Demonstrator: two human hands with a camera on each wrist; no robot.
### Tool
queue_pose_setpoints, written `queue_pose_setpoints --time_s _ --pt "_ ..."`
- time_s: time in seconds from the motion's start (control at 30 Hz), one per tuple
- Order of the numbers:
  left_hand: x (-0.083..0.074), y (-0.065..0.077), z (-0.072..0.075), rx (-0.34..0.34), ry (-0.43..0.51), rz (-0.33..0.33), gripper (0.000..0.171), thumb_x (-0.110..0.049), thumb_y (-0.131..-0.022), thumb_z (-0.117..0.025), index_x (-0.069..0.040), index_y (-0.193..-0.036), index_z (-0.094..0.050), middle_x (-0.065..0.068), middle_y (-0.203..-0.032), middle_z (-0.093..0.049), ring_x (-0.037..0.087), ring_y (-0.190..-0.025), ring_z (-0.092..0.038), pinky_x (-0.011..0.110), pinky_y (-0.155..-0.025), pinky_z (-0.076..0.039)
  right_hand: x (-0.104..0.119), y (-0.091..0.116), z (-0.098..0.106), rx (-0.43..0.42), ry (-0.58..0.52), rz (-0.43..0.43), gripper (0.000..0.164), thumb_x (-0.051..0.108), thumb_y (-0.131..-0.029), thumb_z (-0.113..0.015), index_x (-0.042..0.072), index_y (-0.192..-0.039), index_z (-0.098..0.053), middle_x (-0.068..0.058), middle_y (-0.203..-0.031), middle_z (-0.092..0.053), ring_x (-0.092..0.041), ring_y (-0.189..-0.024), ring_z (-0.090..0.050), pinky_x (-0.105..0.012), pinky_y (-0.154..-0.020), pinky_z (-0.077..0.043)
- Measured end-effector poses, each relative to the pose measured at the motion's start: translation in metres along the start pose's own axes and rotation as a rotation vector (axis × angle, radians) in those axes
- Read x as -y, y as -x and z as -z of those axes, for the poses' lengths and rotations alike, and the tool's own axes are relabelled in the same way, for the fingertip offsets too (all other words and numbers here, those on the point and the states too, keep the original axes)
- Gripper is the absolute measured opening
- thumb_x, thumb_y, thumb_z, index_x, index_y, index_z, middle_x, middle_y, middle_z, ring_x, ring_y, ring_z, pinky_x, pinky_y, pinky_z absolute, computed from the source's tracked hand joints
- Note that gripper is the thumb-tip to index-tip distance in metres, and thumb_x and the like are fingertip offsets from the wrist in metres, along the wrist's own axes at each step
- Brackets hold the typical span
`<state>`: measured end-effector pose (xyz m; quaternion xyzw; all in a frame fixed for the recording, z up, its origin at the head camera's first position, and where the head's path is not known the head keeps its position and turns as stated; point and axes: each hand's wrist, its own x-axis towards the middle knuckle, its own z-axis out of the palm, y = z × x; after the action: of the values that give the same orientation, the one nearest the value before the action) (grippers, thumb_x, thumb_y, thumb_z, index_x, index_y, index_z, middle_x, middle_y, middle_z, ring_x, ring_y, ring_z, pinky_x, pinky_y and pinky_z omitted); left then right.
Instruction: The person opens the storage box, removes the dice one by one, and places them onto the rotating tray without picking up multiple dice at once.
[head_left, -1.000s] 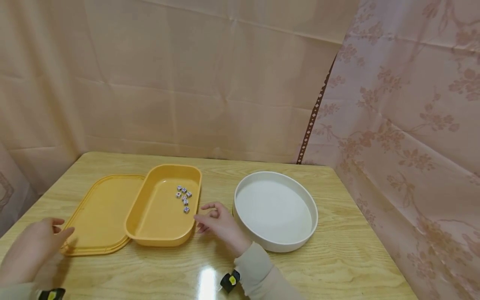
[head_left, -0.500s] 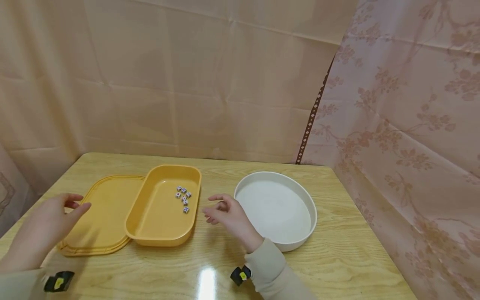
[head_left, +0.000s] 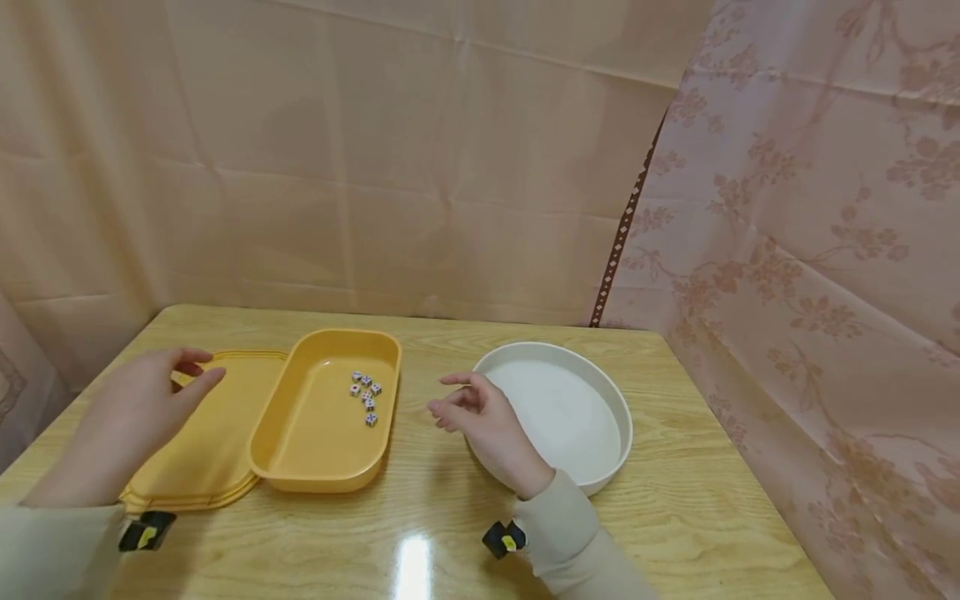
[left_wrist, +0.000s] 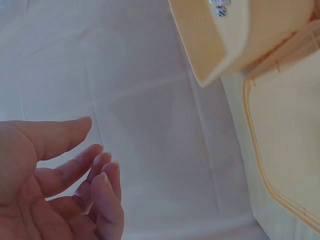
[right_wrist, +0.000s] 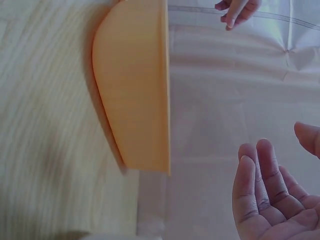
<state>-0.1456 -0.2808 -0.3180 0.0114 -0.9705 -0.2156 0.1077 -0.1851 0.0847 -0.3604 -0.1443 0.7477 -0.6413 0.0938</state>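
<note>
My left hand [head_left: 146,408] hovers above the yellow lid [head_left: 225,433], its fingers loosely bent and nothing between them. To the right of the lid stands a deep yellow box [head_left: 315,433], its left side by the lid's edge. Several small white dice [head_left: 367,396] with dark pips lie on the box floor towards its right side. My right hand [head_left: 491,425] is raised between the box and a round white tray [head_left: 562,408], covering part of the tray's left rim. In the right wrist view its relaxed fingers [right_wrist: 270,175] hold nothing, thumb apart.
A wood-grain table [head_left: 697,483] carries everything. Behind it hangs a beige curtain [head_left: 375,167], and a flowered pink cloth [head_left: 825,275] closes off the right side. Black bands with a yellow mark [head_left: 504,540] sit at both wrists.
Both hands have risen and moved away from me. Both have also shifted right, the right hand leaving the box's right wall. Box, dice, lid and tray stay put.
</note>
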Motion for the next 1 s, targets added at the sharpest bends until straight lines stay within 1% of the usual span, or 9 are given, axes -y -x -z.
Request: queue_pose_setpoints --time_s 0.13,0.23,0.4,0.47,0.5,0.6,0.73,0.87,1.0 --pt "-0.012 -0.004 -0.003 0.015 0.018 -0.032 0.05 -0.035 -0.1 -0.058 0.01 -0.12 -0.059 0.029 -0.108 -0.064 0.036 -0.083 -0.063 0.046 -0.066 -0.049 0.006 0.002 0.007 -0.027 0.062 0.022 0.039 0.017 -0.094 -0.068 0.003 -0.128 -0.055 -0.017 -0.098 -0.069 -0.027 -0.087 -0.068 -0.029 -0.081 -0.055" --pt "-0.023 -0.008 -0.007 0.048 0.022 -0.047 0.049 -0.035 -0.1 -0.058 0.008 -0.123 -0.059 0.028 -0.109 -0.064 0.035 -0.085 -0.062 0.048 -0.069 -0.05 0.011 0.002 0.013 -0.052 0.105 0.035 0.039 0.017 -0.094 -0.068 0.004 -0.129 -0.056 -0.014 -0.097 -0.069 -0.025 -0.085 -0.067 -0.027 -0.08 -0.054" --pt "-0.043 -0.017 -0.013 0.073 0.004 -0.087 0.047 -0.033 -0.099 -0.06 0.006 -0.124 -0.06 0.027 -0.111 -0.064 0.035 -0.089 -0.061 0.051 -0.074 -0.051 0.016 0.003 0.026 -0.102 0.117 0.056 0.039 0.016 -0.093 -0.068 0.005 -0.129 -0.057 -0.012 -0.097 -0.07 -0.027 -0.085 -0.067 -0.027 -0.08 -0.054" --pt "-0.051 -0.021 -0.015 0.085 -0.002 -0.1 0.047 -0.033 -0.099 -0.06 0.006 -0.124 -0.059 0.027 -0.112 -0.063 0.036 -0.092 -0.061 0.053 -0.077 -0.05 0.017 0.003 0.032 -0.12 0.112 0.066 0.039 0.015 -0.093 -0.068 0.005 -0.129 -0.057 -0.013 -0.098 -0.07 -0.025 -0.085 -0.067 -0.028 -0.079 -0.054" --pt "-0.054 -0.024 -0.016 0.093 -0.004 -0.107 0.047 -0.034 -0.099 -0.06 0.006 -0.124 -0.059 0.027 -0.112 -0.063 0.037 -0.093 -0.06 0.054 -0.079 -0.05 0.018 0.003 0.035 -0.131 0.11 0.067 0.038 0.015 -0.093 -0.068 0.005 -0.128 -0.057 -0.013 -0.098 -0.071 -0.022 -0.083 -0.067 -0.027 -0.079 -0.054" --pt "-0.064 -0.03 -0.018 0.124 -0.018 -0.111 0.046 -0.035 -0.099 -0.059 0.004 -0.124 -0.059 0.026 -0.114 -0.063 0.037 -0.095 -0.06 0.054 -0.081 -0.05 0.022 0.004 0.044 -0.156 0.099 0.069 0.037 0.012 -0.094 -0.067 0.004 -0.129 -0.056 -0.013 -0.099 -0.071 -0.014 -0.081 -0.067 -0.027 -0.078 -0.056" --pt "-0.075 -0.04 -0.022 0.161 -0.047 -0.146 0.04 -0.032 -0.098 -0.061 0.002 -0.119 -0.063 0.023 -0.111 -0.065 0.035 -0.093 -0.061 0.052 -0.08 -0.051 0.025 0.006 0.055 -0.192 0.098 0.063 0.038 0.013 -0.095 -0.067 0.005 -0.13 -0.056 -0.01 -0.097 -0.071 -0.011 -0.081 -0.067 -0.028 -0.079 -0.056" --pt "-0.081 -0.049 -0.028 0.206 -0.056 -0.173 0.037 -0.032 -0.097 -0.063 0.0 -0.115 -0.065 0.02 -0.108 -0.068 0.033 -0.091 -0.062 0.05 -0.08 -0.052 0.026 0.009 0.066 -0.226 0.111 0.066 0.04 0.016 -0.095 -0.067 0.007 -0.132 -0.056 -0.007 -0.098 -0.071 -0.01 -0.081 -0.067 -0.027 -0.08 -0.056" --pt "-0.085 -0.054 -0.036 0.252 -0.045 -0.171 0.036 -0.032 -0.097 -0.064 -0.001 -0.115 -0.066 0.018 -0.108 -0.068 0.031 -0.092 -0.062 0.048 -0.08 -0.052 0.026 0.013 0.076 -0.266 0.103 0.072 0.041 0.014 -0.095 -0.067 0.005 -0.133 -0.055 -0.007 -0.099 -0.071 -0.007 -0.081 -0.068 -0.025 -0.08 -0.056"
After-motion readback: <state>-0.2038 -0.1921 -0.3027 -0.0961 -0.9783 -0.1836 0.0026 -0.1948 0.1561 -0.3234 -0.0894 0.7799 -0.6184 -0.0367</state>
